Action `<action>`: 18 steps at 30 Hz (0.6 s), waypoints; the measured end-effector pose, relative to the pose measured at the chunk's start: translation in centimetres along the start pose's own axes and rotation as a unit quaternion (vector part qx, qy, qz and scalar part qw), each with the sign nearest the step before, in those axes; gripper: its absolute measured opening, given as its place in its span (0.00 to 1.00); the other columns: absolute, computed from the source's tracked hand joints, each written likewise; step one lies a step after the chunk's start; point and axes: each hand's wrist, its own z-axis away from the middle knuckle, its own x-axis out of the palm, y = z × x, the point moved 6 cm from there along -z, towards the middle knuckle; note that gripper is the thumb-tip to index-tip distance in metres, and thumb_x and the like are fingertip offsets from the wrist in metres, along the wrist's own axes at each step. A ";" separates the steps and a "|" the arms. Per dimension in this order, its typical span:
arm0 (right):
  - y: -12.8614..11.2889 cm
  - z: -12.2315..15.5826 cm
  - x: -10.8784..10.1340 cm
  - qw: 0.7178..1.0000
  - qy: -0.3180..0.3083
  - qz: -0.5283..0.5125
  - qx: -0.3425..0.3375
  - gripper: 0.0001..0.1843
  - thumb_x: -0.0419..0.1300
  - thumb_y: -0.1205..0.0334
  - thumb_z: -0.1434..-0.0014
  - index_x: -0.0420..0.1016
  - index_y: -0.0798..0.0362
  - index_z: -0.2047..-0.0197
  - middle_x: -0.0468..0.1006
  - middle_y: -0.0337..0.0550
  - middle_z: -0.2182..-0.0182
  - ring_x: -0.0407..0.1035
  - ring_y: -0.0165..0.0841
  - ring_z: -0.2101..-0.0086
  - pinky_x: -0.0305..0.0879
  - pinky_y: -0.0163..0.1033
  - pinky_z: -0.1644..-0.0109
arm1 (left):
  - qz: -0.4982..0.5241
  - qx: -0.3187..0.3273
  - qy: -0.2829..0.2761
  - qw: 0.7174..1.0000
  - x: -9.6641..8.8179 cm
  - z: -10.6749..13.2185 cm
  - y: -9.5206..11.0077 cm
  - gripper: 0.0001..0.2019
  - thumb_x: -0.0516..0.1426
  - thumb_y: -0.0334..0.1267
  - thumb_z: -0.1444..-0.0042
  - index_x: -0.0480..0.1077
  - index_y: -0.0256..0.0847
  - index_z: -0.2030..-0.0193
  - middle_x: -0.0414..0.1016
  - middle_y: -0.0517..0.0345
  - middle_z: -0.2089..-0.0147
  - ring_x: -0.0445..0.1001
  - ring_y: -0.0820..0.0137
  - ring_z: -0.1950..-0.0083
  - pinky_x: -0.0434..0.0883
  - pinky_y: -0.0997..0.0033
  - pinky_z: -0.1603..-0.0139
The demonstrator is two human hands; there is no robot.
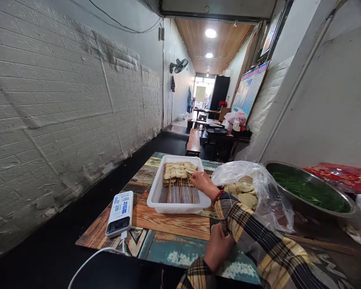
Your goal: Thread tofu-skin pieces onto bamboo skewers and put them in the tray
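My right hand (203, 184) reaches over the right side of a white plastic tray (178, 209). Its fingers are pinched at the rightmost skewer among several skewers (177, 170) of pale, flat slices, laid in rows with their thin sticks toward me. Lower down, my left hand (219, 245) is closed above the table, just below my right forearm; whatever it holds, if anything, is hidden. To the right of the tray lies a clear plastic bag (254, 170) with loose pale slices (246, 198) showing at its opening.
A white power bank (119, 214) with a cable lies left of the tray on the wood-patterned table (171, 222). At right stand a metal bowl (311, 192) of green vegetables and red packaging (339, 175). Beyond are a bench (193, 140) and a cluttered table.
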 end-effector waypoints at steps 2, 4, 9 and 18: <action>-0.2 0.4 0.1 1.000 -0.007 0.018 -0.007 0.14 0.53 0.67 0.38 0.82 0.55 0.62 0.83 0.50 0.61 0.76 0.37 0.58 0.62 0.33 0.57 | -0.009 0.017 0.009 1.000 -0.1 0.0 0.1 0.06 0.64 0.38 0.57 0.74 0.38 0.73 0.76 0.53 0.73 0.72 0.60 0.61 0.69 0.65 0.59; -0.4 0.7 0.2 0.999 -0.009 0.035 -0.008 0.15 0.52 0.67 0.36 0.81 0.57 0.60 0.83 0.53 0.59 0.76 0.39 0.57 0.63 0.35 0.56 | -0.017 0.029 0.006 0.999 -0.1 0.0 -0.1 0.04 0.62 0.36 0.56 0.75 0.38 0.73 0.77 0.52 0.71 0.72 0.60 0.61 0.69 0.64 0.58; -0.8 1.1 0.3 0.998 -0.016 0.066 -0.004 0.15 0.52 0.70 0.38 0.80 0.61 0.57 0.82 0.60 0.60 0.76 0.43 0.57 0.64 0.38 0.56 | -0.045 0.019 0.075 0.996 -1.3 0.1 -1.2 0.08 0.60 0.29 0.59 0.76 0.38 0.69 0.79 0.48 0.64 0.72 0.59 0.59 0.69 0.61 0.54; -1.8 2.2 -1.1 0.996 -0.005 0.068 -0.055 0.14 0.54 0.65 0.35 0.80 0.60 0.62 0.83 0.58 0.62 0.77 0.41 0.59 0.65 0.36 0.58 | -0.065 -0.021 0.093 0.993 -1.7 0.0 -1.1 0.09 0.61 0.29 0.60 0.74 0.40 0.68 0.79 0.47 0.61 0.72 0.56 0.55 0.67 0.57 0.50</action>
